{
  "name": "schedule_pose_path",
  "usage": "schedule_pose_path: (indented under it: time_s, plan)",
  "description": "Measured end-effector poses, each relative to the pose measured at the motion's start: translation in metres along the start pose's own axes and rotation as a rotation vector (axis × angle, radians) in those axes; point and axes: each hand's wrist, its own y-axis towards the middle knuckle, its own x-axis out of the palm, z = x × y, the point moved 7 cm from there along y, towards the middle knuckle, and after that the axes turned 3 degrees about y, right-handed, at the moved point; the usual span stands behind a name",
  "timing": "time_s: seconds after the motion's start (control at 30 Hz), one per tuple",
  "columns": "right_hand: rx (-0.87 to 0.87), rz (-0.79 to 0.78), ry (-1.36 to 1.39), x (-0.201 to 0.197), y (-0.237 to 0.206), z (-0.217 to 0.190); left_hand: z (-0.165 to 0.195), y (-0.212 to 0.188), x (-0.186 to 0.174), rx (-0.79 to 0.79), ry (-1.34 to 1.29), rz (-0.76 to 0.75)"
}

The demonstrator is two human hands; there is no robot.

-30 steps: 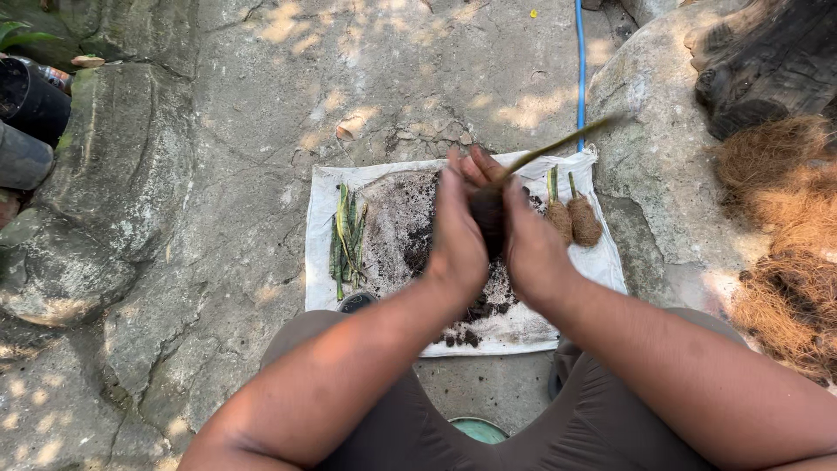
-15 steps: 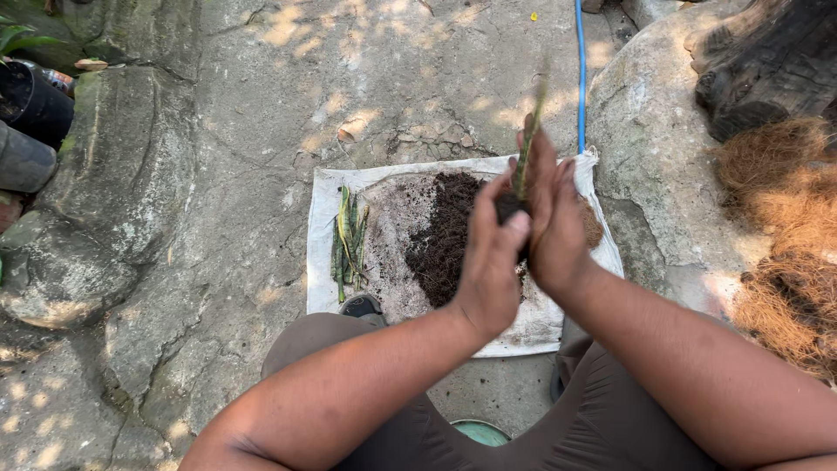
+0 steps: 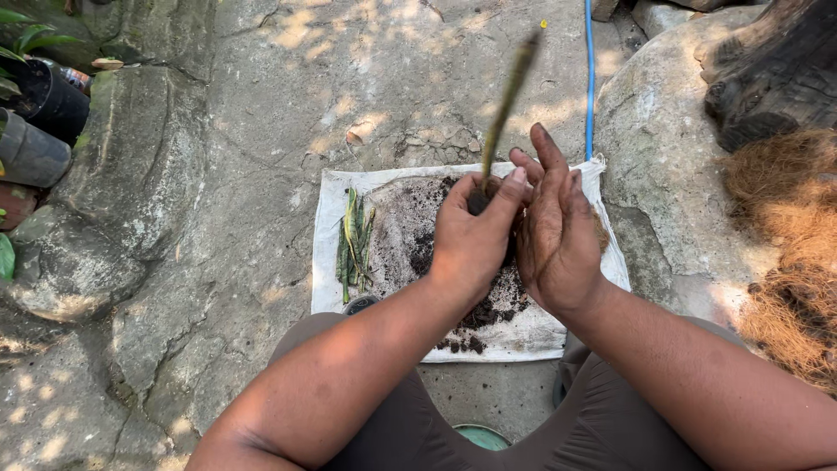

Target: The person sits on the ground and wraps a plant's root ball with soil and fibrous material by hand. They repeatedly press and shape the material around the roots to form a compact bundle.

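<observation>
Dark soil ball (image 3: 479, 202) at the base of a green cutting (image 3: 506, 100) sits pressed between both palms above the white cloth (image 3: 336, 192). Left hand (image 3: 475, 235) wraps it, fingers curled; right hand (image 3: 558, 235) flat against it, fingers straight. Loose soil (image 3: 418, 249) and spare cuttings (image 3: 353, 244) lie on the cloth.

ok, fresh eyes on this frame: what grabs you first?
The two hands, centre frame: left hand and right hand pressed around a dark soil ball with a long green leaf cutting sticking up. Beneath lies a white sheet strewn with soil, and more green cuttings lie at its left edge.
</observation>
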Motion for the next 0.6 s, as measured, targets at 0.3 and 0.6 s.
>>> schedule_pose_path:
  time_s: [0.3,0.6]
  plan:
    - [0.096,0.122,-0.034,-0.018,0.011,0.009,0.008,0.014,-0.008,-0.088,-0.281,0.027]
    - [0.313,0.124,-0.198,-0.015,0.012,0.031,0.015,0.02,-0.02,-0.114,-0.211,0.191]
